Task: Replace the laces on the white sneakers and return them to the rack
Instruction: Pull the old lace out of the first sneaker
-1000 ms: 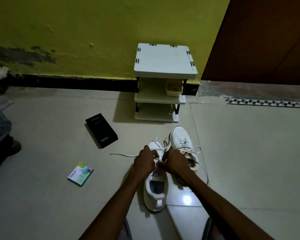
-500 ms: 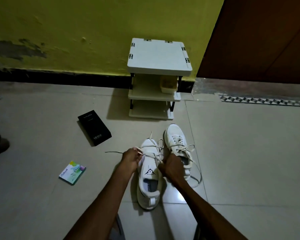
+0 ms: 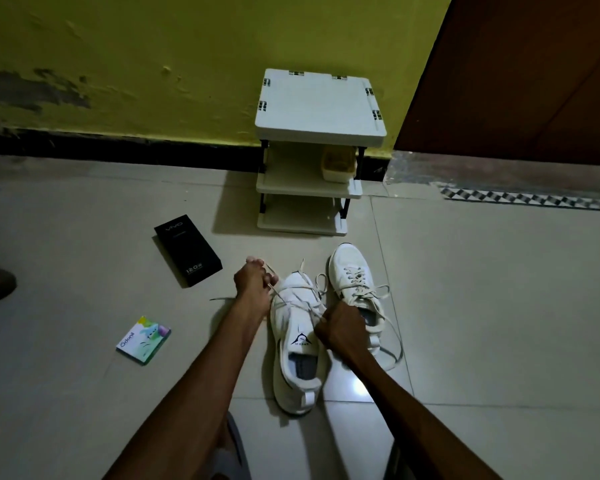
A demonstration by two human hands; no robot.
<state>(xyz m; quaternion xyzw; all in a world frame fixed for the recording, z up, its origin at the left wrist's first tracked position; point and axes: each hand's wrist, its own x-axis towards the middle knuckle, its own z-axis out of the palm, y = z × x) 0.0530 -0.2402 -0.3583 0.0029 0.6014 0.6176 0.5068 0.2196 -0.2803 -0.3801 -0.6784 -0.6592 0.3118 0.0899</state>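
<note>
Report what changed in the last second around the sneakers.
The left hand, gripping the lace, drew away from the near sneaker to the left, pulling the lace taut. The right hand slid back to that sneaker's right side, still gripping its lace end. Both sneakers, the far sneaker included, the rack, the black box and the green packet stayed put.

Black phone box [image 3: 187, 250] marked "vivo" and "120W" lies flat on the beige tile floor [image 3: 499, 306]. A green-and-white Odonil packet [image 3: 143, 339] lies nearer the camera and further left, well apart from it. Behind: yellow-green wall [image 3: 153, 46] with scuffed patches, black skirting [image 3: 118, 150], brown door [image 3: 534, 81] at right with a black-and-white checkered strip [image 3: 527, 197] along its base.
</note>
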